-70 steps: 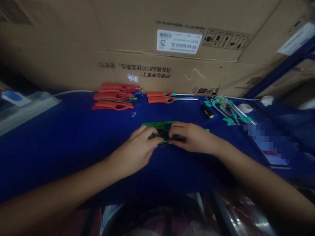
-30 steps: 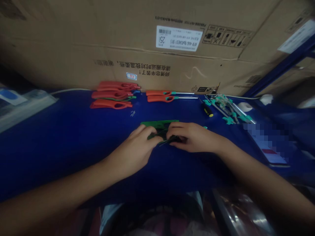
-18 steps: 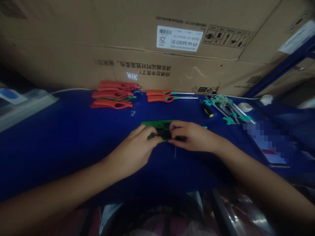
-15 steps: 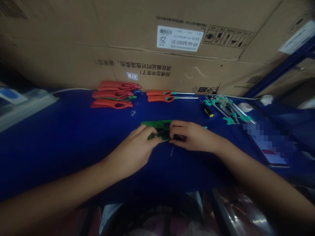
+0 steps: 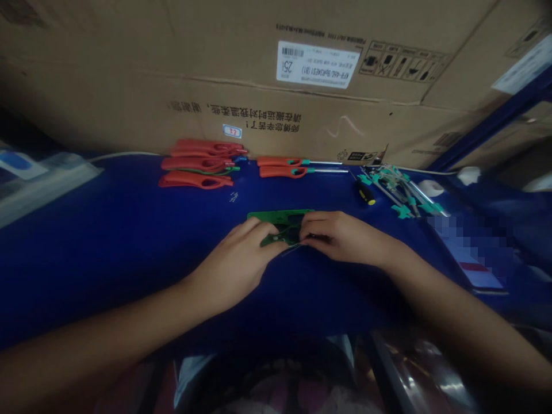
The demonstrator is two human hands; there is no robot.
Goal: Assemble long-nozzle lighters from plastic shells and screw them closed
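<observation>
A green lighter casing [image 5: 280,217] lies between my hands over the middle of the blue table, its inner side partly covered by my fingers. My left hand [image 5: 244,259] is closed on its left part, thumb along the near edge. At its right end, my right hand [image 5: 340,236] has its fingers pinched together, and a thin pale wire [image 5: 291,250] runs out leftward from those fingertips. Small dark parts inside the casing are too dim to make out.
Red lighter casings [image 5: 196,179] are stacked at the back left, beside orange lighters [image 5: 282,172]. Further right lie a screwdriver [image 5: 365,192], a pile of metal tubes with teal parts [image 5: 403,192] and a phone [image 5: 478,267]. A cardboard box [image 5: 194,52] walls the back.
My right fingertips have shifted slightly, and the thin wire that hung downward now slants to the left. My left hand and the green casing stay nearly in place.
</observation>
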